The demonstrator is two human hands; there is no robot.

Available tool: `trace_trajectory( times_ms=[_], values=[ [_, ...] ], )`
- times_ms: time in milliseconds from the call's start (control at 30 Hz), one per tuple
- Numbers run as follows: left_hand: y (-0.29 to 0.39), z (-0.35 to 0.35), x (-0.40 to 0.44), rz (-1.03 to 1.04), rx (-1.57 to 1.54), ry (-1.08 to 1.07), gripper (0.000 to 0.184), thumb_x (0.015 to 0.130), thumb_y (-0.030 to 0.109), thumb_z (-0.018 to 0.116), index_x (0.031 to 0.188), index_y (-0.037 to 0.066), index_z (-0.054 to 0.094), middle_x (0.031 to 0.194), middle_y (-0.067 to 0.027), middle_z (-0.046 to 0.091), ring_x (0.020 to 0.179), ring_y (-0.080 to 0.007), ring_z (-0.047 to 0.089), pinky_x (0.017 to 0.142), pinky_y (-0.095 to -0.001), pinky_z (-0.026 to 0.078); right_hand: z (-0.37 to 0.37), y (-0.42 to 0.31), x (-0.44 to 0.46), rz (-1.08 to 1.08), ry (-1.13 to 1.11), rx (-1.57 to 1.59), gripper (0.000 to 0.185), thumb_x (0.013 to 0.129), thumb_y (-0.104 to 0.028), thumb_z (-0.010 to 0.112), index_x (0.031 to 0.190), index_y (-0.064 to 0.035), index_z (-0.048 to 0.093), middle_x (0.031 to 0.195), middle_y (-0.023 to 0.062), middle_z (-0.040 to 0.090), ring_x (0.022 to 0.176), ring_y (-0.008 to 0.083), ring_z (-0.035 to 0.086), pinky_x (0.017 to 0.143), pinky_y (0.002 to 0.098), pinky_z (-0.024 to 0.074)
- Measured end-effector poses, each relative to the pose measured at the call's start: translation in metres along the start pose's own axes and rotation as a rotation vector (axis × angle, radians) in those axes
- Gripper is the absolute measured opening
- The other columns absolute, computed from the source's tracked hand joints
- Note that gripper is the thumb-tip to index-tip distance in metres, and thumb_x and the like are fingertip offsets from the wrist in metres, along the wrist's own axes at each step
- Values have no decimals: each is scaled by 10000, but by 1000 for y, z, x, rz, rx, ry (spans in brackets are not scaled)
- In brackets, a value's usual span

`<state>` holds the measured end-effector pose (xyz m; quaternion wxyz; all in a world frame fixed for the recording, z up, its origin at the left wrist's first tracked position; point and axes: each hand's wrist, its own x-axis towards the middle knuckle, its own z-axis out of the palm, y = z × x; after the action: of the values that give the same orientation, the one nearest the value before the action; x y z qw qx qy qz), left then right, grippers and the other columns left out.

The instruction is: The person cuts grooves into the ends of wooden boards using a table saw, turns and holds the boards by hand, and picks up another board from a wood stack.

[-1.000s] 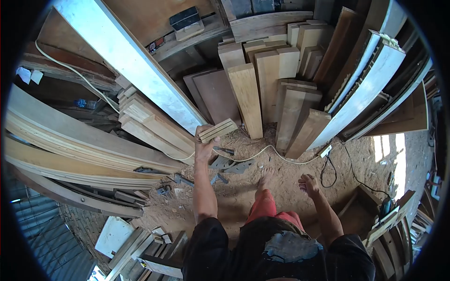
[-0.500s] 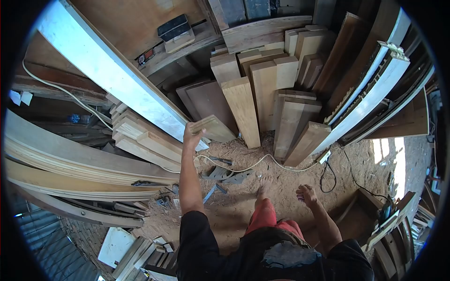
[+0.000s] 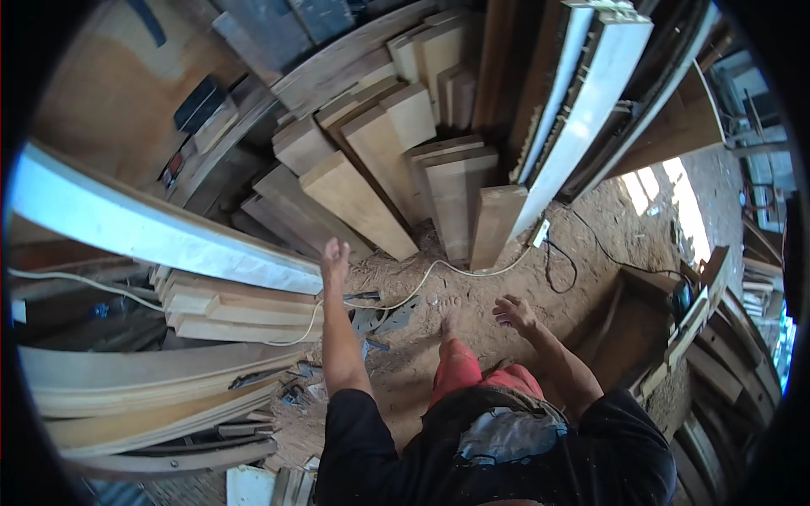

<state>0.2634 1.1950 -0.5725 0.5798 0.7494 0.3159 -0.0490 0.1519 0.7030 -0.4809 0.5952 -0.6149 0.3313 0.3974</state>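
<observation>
My left hand (image 3: 335,260) is raised with its fingers apart, holding nothing. It is just in front of the lower end of a brown board (image 3: 305,209) that leans among the stacked timber. Close to its left is the end of a long white-faced plank (image 3: 177,232). My right hand (image 3: 515,314) hangs over the sawdust floor with its fingers spread, also holding nothing. A pale thick board (image 3: 359,202) and a shorter wooden block (image 3: 498,223) stand upright beyond my hands.
A cream cable (image 3: 413,291) snakes across the sawdust to a white power strip (image 3: 541,234). Dark tools (image 3: 380,344) lie near my feet. Stacked boards (image 3: 236,304) and curved planks (image 3: 143,379) fill the left side. A wooden box (image 3: 629,316) stands at right.
My left hand has let go of the board it held, which now appears to lean among the stack. My right hand has opened and lifted slightly. The view has turned to the right.
</observation>
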Motion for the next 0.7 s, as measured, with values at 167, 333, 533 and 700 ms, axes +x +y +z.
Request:
trace_trajectory(
  times_ms=[167,333,533,700],
  values=[
    [-39,121,-67,-73,51,-379,643,929,232,751,1463,-5,482,1414,-250,582,1251,-316,621,1043,-401,514,-4,3,-11,-43,28,-90,338,1014,-325,581,1098,-2,632,946,98,701,742,169,644,659,327,534],
    [48,195,-86,139,171,-512,746,881,200,784,1513,48,418,1415,-260,573,1252,-375,613,1050,-443,511,-25,17,-22,-57,68,-66,356,1021,-327,574,1105,13,635,982,120,721,761,183,667,668,338,546],
    [111,269,-55,399,307,-473,935,795,194,841,1560,63,319,1443,-268,530,1315,-428,535,1114,-491,430,-47,51,-34,-57,139,14,337,1025,-321,573,1052,10,631,968,122,716,750,169,655,652,331,541],
    [149,304,-57,412,290,-506,783,776,165,860,1425,31,445,1294,-246,646,1204,-360,639,1020,-442,501,-59,68,-45,-49,185,125,307,1015,-303,598,986,2,609,951,144,715,718,161,645,624,323,531]
  ],
)
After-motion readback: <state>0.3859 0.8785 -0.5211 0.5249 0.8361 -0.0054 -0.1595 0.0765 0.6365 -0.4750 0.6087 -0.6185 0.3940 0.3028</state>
